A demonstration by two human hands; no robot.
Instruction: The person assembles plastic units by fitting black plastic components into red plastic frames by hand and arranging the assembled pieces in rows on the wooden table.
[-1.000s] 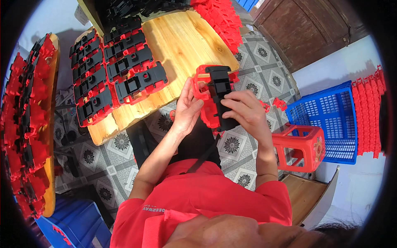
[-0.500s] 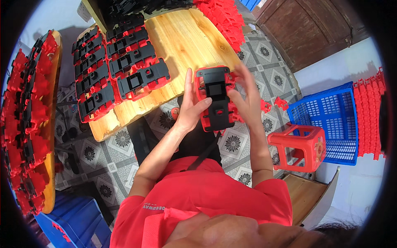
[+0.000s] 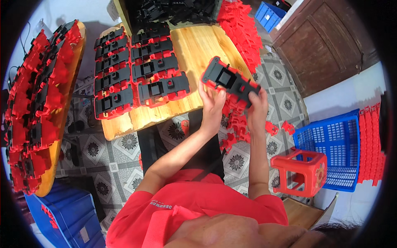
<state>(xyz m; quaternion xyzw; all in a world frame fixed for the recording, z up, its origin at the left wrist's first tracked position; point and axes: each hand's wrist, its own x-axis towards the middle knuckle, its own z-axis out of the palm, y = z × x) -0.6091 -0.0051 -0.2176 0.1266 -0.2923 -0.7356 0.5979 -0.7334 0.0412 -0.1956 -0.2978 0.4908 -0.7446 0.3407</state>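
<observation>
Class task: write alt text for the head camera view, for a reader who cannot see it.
Seen from above, a person's left hand and right hand hold a black-and-red plastic part over a wooden table. Rows of matching parts lie on the table; a red stool and blue basket stand to the right.

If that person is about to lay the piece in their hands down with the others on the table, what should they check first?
1. Grip: left hand and right hand both hold the black-and-red part: ok.
2. Free spot on the wooden table beside the laid-out rows: ok.
3. Black face up like the rows: ok.
4. Black and red halves fully clipped: cannot tell.
5. Loose red pieces lie on the floor, below the hands: not ok.
</observation>
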